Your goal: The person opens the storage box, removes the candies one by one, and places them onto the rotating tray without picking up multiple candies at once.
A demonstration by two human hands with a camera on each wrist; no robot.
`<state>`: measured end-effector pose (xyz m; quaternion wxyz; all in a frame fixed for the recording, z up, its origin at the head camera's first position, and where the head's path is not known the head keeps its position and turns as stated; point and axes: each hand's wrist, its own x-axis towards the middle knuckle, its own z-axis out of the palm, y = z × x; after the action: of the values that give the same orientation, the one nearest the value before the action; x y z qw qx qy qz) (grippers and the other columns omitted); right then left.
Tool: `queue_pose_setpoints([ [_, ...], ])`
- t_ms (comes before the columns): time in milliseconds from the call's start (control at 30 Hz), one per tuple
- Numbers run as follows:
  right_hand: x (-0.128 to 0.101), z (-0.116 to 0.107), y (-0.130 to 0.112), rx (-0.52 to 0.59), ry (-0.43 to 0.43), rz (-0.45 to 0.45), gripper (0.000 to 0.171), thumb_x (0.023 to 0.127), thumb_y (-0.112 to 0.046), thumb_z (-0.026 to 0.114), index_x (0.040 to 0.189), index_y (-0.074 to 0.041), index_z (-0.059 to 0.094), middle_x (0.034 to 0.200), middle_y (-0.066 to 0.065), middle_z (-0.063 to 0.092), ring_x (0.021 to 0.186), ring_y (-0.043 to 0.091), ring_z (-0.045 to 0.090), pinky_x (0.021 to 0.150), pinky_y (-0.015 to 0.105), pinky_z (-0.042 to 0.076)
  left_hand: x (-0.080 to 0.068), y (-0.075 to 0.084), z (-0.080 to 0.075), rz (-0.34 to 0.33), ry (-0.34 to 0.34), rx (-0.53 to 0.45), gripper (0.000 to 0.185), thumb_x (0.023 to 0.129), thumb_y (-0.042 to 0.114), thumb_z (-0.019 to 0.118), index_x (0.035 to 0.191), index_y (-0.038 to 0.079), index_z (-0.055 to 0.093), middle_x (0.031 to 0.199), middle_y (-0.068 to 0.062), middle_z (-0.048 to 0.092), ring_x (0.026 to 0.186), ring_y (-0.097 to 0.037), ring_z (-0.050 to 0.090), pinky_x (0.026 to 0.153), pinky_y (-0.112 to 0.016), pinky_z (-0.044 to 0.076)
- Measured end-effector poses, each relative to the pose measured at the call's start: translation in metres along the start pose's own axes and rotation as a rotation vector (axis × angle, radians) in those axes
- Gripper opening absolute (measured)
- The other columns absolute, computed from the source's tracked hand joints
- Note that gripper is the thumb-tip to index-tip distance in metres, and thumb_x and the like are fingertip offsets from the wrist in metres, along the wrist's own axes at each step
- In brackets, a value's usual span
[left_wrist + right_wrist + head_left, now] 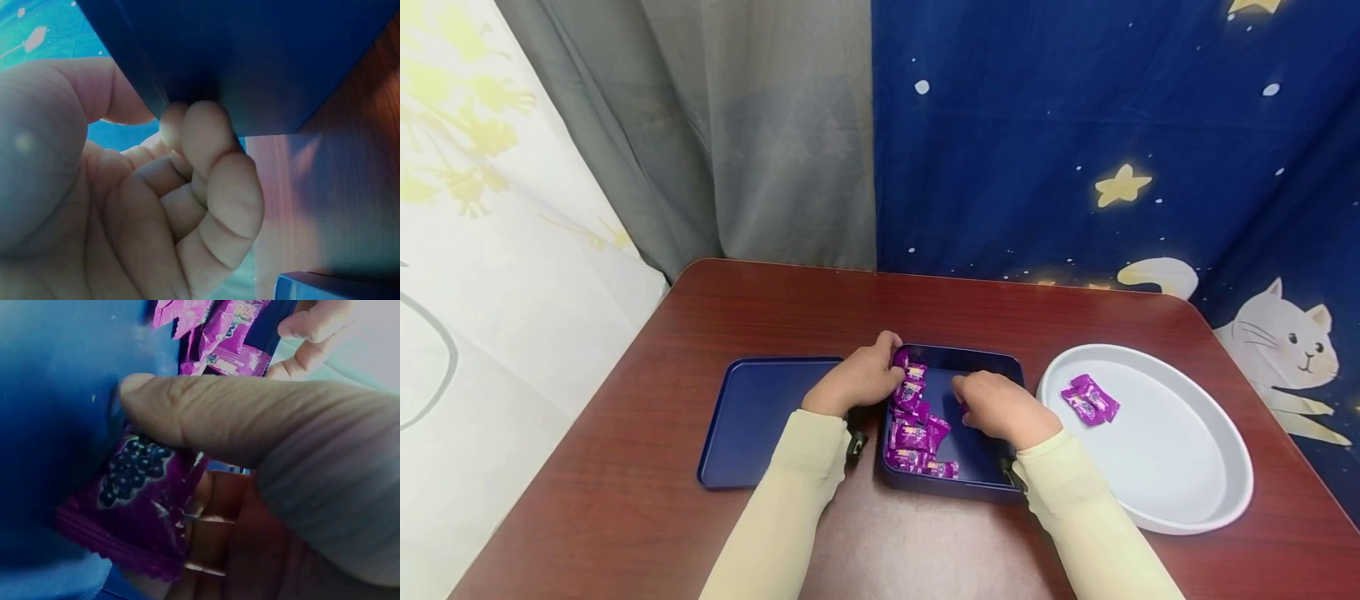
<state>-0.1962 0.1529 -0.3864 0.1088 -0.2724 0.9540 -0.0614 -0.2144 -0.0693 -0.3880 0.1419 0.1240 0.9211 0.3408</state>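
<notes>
A dark blue rectangular box (955, 487) stands on the table with several purple wrapped candies (912, 437) along its left side. My left hand (859, 377) grips the box's left wall near the far corner; in the left wrist view the thumb (103, 90) lies on one side of the wall and curled fingers (215, 169) on the other. Inside the box, my right hand (1000, 407) pinches one purple candy (134, 487) with a grape picture on its wrapper. Most of that candy is hidden by the hand in the head view.
A white oval tray (1180, 492) to the right of the box holds a few more purple candies (1090, 400). Left of the box lies a flat dark blue lid (752, 425), partly behind the left arm. Curtains (790, 133) hang beyond the table's far edge.
</notes>
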Motion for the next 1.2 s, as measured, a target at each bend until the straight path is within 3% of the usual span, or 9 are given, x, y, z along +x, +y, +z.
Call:
queue_pose_setpoints([
  [367,-0.001,-0.002,-0.001,0.023,0.022,0.013,0.017,0.086,-0.009,0.076,0.084,-0.01,0.059,0.069,0.0,0.051,0.063,0.018,0.049,0.06,0.032,0.045,-0.001,0.0,0.0,-0.008,-0.002,0.002,0.042,0.1,0.023,0.053,0.138,0.012,0.038,0.104,-0.009,0.06,0.09,-0.022,0.059,0.088,-0.041,0.05],
  [567,-0.001,-0.004,0.0,0.056,0.049,0.001,0.009,0.091,-0.003,0.068,0.096,-0.006,0.062,0.075,0.003,0.057,0.069,0.019,0.054,0.066,0.034,0.051,0.0,0.001,0.0,-0.014,-0.01,-0.01,0.042,0.1,0.024,0.054,0.137,0.013,0.038,0.109,-0.009,0.06,0.092,-0.021,0.06,0.091,-0.042,0.051],
  [833,-0.001,-0.006,0.0,0.05,0.073,-0.05,0.019,0.092,0.001,0.063,0.111,-0.006,0.063,0.079,0.001,0.06,0.073,0.017,0.058,0.073,0.036,0.054,-0.002,0.003,-0.002,-0.019,-0.013,-0.01,0.042,0.101,0.024,0.053,0.138,0.013,0.037,0.112,-0.01,0.06,0.094,-0.022,0.06,0.092,-0.043,0.05],
  [1067,-0.003,-0.013,-0.002,0.06,0.079,-0.054,0.016,0.089,0.004,0.06,0.087,-0.012,0.058,0.07,-0.001,0.051,0.067,0.017,0.05,0.064,0.032,0.046,-0.001,0.001,-0.002,-0.017,-0.022,-0.011,0.042,0.1,0.024,0.054,0.137,0.013,0.038,0.107,-0.009,0.06,0.09,-0.022,0.06,0.088,-0.042,0.051],
  [1200,-0.005,-0.017,0.0,0.062,0.101,-0.056,0.018,0.089,0.004,0.058,0.084,-0.013,0.055,0.068,-0.001,0.049,0.067,0.018,0.049,0.064,0.033,0.045,-0.001,0.001,-0.002,-0.017,-0.019,-0.012,0.042,0.1,0.024,0.054,0.137,0.013,0.038,0.107,-0.009,0.06,0.09,-0.022,0.06,0.087,-0.042,0.051],
])
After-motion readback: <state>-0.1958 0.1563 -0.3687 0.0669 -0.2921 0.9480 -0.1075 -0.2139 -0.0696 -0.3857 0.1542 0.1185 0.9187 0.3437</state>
